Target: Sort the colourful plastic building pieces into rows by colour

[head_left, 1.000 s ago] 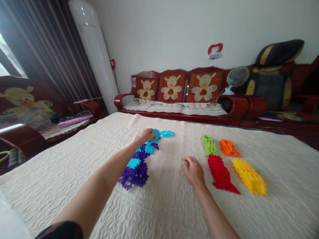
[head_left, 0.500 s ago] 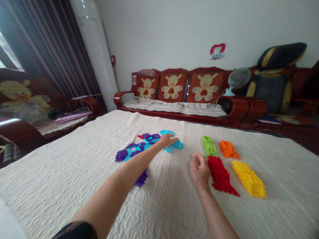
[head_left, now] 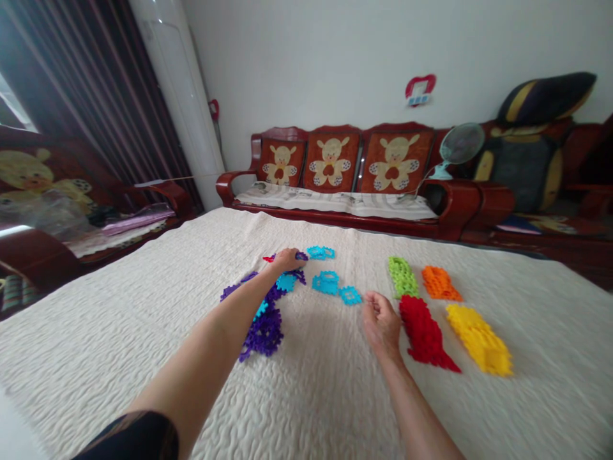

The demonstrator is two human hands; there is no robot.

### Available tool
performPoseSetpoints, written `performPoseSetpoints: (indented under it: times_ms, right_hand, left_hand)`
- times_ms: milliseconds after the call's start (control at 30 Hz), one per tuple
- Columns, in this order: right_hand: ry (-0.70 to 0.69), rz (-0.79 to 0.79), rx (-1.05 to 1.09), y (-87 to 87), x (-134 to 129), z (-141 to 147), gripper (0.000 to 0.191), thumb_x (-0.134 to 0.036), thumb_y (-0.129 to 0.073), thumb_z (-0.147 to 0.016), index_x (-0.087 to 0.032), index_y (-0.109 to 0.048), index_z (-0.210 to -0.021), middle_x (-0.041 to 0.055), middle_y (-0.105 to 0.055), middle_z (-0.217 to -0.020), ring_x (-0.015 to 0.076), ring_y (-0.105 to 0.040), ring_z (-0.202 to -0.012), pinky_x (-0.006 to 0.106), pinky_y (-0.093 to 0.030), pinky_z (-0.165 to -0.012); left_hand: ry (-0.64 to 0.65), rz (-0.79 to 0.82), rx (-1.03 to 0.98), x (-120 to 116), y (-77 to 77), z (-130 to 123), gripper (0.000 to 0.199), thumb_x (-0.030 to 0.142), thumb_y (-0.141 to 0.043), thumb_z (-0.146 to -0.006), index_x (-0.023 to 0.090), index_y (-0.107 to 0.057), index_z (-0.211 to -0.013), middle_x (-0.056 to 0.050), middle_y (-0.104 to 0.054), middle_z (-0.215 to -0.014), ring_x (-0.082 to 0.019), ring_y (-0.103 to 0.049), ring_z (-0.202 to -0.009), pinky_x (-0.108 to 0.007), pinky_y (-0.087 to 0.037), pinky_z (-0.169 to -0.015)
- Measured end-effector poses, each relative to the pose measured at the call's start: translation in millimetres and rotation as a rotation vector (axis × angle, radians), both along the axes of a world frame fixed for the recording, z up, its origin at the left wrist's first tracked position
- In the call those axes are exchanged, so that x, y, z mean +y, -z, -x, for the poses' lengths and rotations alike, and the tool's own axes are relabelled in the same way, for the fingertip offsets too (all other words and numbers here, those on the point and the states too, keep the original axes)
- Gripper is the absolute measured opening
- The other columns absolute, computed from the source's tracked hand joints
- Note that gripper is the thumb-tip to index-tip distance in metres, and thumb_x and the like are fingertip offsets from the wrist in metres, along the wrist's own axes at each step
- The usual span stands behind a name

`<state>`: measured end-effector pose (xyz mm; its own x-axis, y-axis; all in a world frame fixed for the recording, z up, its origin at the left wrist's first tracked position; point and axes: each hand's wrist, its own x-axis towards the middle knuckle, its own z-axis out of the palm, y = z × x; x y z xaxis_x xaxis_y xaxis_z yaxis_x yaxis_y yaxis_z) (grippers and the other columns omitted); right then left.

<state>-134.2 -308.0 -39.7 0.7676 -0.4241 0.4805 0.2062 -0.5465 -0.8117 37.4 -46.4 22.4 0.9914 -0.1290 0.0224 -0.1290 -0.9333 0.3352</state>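
Surface: a cream quilted cover (head_left: 182, 390), wavy stitching, spread across the foreground and reaching to mid-frame.

On it, left of centre: a mixed pile of purple pieces (head_left: 263, 329) and light-blue pieces (head_left: 286, 282). The left hand (head_left: 288, 258) is over its upper end, fingers lowered; their grip cannot be told.

Centre: loose blue pieces (head_left: 325, 282), one lying near the fingertips of the right hand (head_left: 382, 321). That hand's fingers are loosely curled, with no piece visible in them.

Right of centre: green stack (head_left: 403, 277), orange stack (head_left: 440, 283), red stack (head_left: 426, 332), yellow stack (head_left: 479, 338).

Room: red-brown wooden sofa (head_left: 335, 219) with three bear-patterned cushions (head_left: 331, 158); pale fan (head_left: 461, 144), right; dark curtain (head_left: 96, 96), upper left; pale wall (head_left: 306, 57) behind.
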Motion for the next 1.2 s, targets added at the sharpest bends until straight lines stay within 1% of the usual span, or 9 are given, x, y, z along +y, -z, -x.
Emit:
performPoseSetpoints:
  times_ms: [133,200,333,500,700,833,967,1100,1200]
  right_hand:
    - [-0.008,0.009,0.02,-1.3,0,0,0.039,-0.04,-0.043,-0.078,-0.017,-0.068,-0.097,0.0112,-0.072,-0.092,0.0226,-0.065,-0.083,0.034,-0.051,-0.08]
    - [-0.014,0.006,0.019,-1.8,0,0,0.039,-0.041,-0.043,-0.078,-0.017,-0.068,-0.095,0.0109,-0.073,-0.091,0.0225,-0.065,-0.082,0.035,-0.051,-0.08]
    - [-0.033,0.007,0.037,-2.8,-1,1,0.041,-0.045,-0.044,-0.078,-0.017,-0.069,-0.094,0.0112,-0.073,-0.089,0.0229,-0.065,-0.08,0.035,-0.051,-0.079]
    - [-0.034,0.003,0.069,-4.9,-1,2,0.044,-0.047,-0.043,-0.077,-0.016,-0.07,-0.093,0.0126,-0.073,-0.091,0.0245,-0.066,-0.082,0.036,-0.051,-0.08]
    - [-0.051,-0.005,0.084,-8.1,0,2,0.043,-0.049,-0.044,-0.076,-0.017,-0.069,-0.091,0.0119,-0.074,-0.089,0.0246,-0.066,-0.082,0.036,-0.051,-0.081]
    - [-0.043,-0.004,0.086,-9.1,0,3,0.043,-0.05,-0.045,-0.075,-0.018,-0.07,-0.09,0.0115,-0.074,-0.089,0.0248,-0.066,-0.082,0.036,-0.051,-0.08]
    - [-0.04,-0.004,0.091,-9.5,0,4,0.043,-0.051,-0.044,-0.076,-0.018,-0.07,-0.089,0.0114,-0.074,-0.089,0.0249,-0.066,-0.081,0.036,-0.05,-0.08]
    - [-0.056,-0.002,0.072,-8.7,0,3,0.041,-0.05,-0.045,-0.076,-0.019,-0.069,-0.087,0.0101,-0.074,-0.088,0.0241,-0.065,-0.08,0.034,-0.051,-0.079]
    - [-0.06,0.005,0.061,-7.5,0,2,0.04,-0.05,-0.046,-0.076,-0.019,-0.069,-0.086,0.0094,-0.074,-0.087,0.0235,-0.065,-0.079,0.033,-0.05,-0.077]
  left_hand:
    - [-0.034,-0.052,-0.036,-4,5.2,8,0.047,0.034,-0.065,-0.079,0.023,-0.067,-0.124,-0.009,-0.069,-0.122,-0.027,-0.064,-0.113,-0.031,-0.048,-0.097]
    - [0.0,-0.04,-0.076,-3,5.5,13,0.045,0.032,-0.064,-0.08,0.023,-0.067,-0.124,-0.008,-0.069,-0.122,-0.026,-0.063,-0.113,-0.03,-0.047,-0.097]
    - [0.095,-0.044,-0.173,3,5.3,24,0.041,0.031,-0.062,-0.081,0.023,-0.069,-0.121,-0.005,-0.069,-0.122,-0.023,-0.063,-0.114,-0.028,-0.046,-0.1]
    - [0.072,-0.072,-0.184,8,2.0,34,0.041,0.033,-0.063,-0.079,0.024,-0.071,-0.118,-0.005,-0.071,-0.118,-0.023,-0.065,-0.11,-0.029,-0.049,-0.096]
    - [0.144,-0.051,-0.153,13,-2.5,34,0.036,0.039,-0.063,-0.082,0.027,-0.073,-0.115,-0.002,-0.072,-0.117,-0.02,-0.065,-0.108,-0.025,-0.047,-0.096]
    - [0.046,0.076,-0.188,20,-4.6,33,0.039,0.041,-0.06,-0.087,0.027,-0.07,-0.121,0.0,-0.072,-0.119,-0.018,-0.065,-0.106,-0.023,-0.047,-0.094]
    - [-0.042,0.152,-0.195,39,-7.1,34,0.037,0.039,-0.055,-0.089,0.024,-0.07,-0.12,-0.002,-0.074,-0.113,-0.017,-0.067,-0.098,-0.024,-0.049,-0.088]
    - [-0.112,0.124,-0.164,63,-9.5,39,0.036,0.037,-0.055,-0.089,0.021,-0.072,-0.115,-0.005,-0.075,-0.106,-0.02,-0.067,-0.097,-0.027,-0.05,-0.086]
    - [-0.153,0.05,-0.22,71,-11.8,46,0.038,0.038,-0.059,-0.086,0.02,-0.071,-0.117,-0.008,-0.071,-0.118,-0.022,-0.063,-0.111,-0.03,-0.048,-0.096]
